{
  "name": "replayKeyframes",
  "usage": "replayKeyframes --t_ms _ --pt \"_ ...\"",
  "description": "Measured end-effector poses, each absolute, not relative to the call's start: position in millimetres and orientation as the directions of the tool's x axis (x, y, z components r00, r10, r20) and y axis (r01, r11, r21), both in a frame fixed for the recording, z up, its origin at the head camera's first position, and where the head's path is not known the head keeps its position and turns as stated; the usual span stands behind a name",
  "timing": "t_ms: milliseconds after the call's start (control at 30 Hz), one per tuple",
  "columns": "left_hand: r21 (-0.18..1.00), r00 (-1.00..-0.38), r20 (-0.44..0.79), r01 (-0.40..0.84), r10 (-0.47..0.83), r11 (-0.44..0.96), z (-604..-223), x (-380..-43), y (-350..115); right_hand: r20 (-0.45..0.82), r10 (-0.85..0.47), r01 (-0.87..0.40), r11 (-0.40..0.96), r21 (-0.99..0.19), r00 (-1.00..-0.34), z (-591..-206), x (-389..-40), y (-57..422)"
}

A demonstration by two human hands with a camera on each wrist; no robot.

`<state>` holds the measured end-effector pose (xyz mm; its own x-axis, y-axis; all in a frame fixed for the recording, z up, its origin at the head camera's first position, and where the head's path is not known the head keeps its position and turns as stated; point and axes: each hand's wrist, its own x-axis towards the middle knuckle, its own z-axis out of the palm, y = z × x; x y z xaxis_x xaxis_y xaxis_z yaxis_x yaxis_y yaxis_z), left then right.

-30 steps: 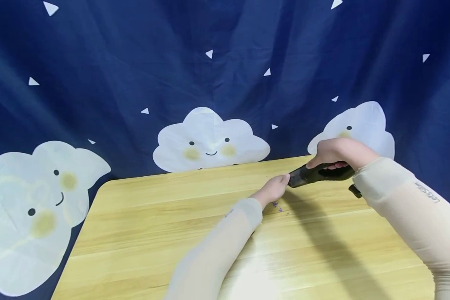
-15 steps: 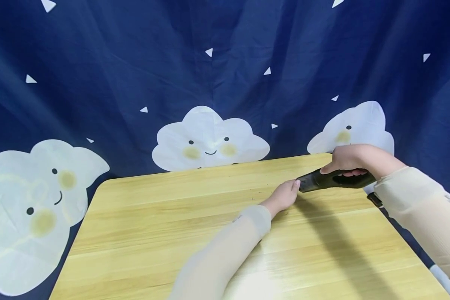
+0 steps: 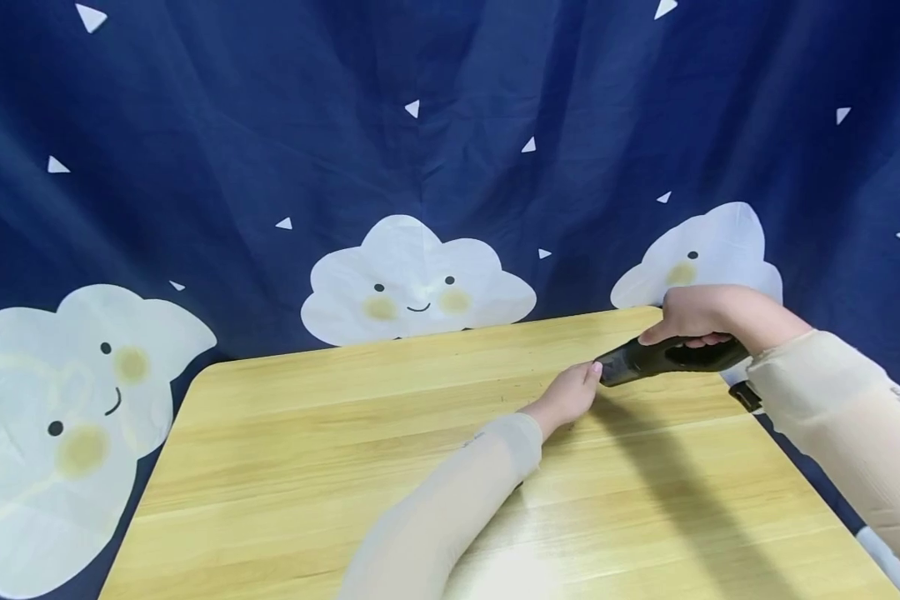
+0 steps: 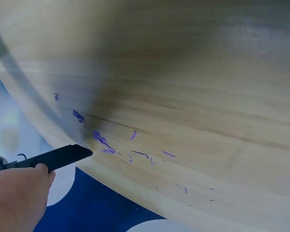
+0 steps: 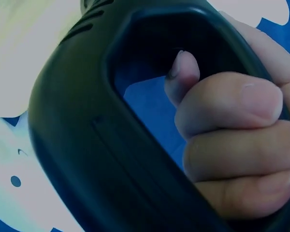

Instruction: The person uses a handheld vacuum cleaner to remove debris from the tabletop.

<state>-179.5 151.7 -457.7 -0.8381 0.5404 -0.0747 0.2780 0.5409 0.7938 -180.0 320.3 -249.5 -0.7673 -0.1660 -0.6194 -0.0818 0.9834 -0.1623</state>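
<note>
In the head view my right hand [image 3: 697, 315] grips the handle of a black handheld vacuum cleaner [image 3: 637, 360]. Up close, the right wrist view has that hand's fingers [image 5: 232, 140] curled through the vacuum's handle loop [image 5: 87, 121]. At the front end my left hand [image 3: 573, 392] holds the vacuum, thumb on top. A flat dark nozzle [image 4: 58, 157] sticks out past the left hand [image 4: 17, 195] in the left wrist view. Its tip is close to purple scraps [image 4: 100, 138] scattered on the wooden table; whether it touches the surface I cannot tell.
The light wooden table [image 3: 285, 467] stretches under both arms. A dark blue curtain [image 3: 232, 125] printed with white clouds [image 3: 420, 287] and triangles hangs behind its far edge. More thin purple bits [image 4: 168, 154] lie spread toward that edge.
Both hands and the vacuum have shifted right compared with one second ago, and have hardly moved in the last half second. Purple scraps seen beside the left forearm earlier no longer show there.
</note>
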Motion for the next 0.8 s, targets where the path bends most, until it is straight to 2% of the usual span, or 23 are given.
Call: replayKeyframes --t_ms 367,800 --pt "0.817 -0.840 -0.092 0.243 0.534 0.523 -458.2 -198.5 134.5 -0.576 -0.170 -0.077 0.980 -0.182 -0.799 -248.9 -189.6 306.7" --pt "0.825 -0.891 -0.055 0.213 0.450 0.524 -457.8 -227.2 103.5 -0.516 -0.164 -0.086 0.981 -0.173 -0.841 -256.9 -209.2 281.4"
